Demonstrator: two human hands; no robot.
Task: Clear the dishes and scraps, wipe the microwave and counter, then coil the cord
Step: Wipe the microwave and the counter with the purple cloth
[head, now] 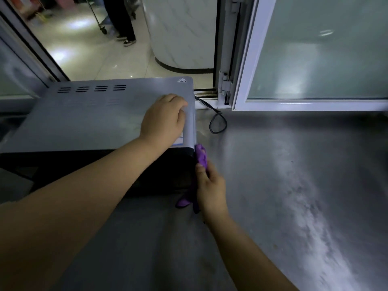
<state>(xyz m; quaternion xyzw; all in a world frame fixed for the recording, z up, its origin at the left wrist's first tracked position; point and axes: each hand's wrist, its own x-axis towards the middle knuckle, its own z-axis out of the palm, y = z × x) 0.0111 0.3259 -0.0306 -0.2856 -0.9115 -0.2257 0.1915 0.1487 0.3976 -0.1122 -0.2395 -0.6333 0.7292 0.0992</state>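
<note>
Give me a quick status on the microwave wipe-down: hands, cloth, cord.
Left hand rests on microwave top. Right hand grips purple cloth at its right front corner. Cord looped loose on counter, not coiled.

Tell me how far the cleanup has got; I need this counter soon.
No dishes or scraps show on the counter, so clearing looks done. Wiping is in hand: the right hand holds a purple cloth against the microwave's right front corner, while the left hand rests on its top. Left: the counter wipe, as far as I can tell, and the cord, lying in a loose loop behind.
</note>
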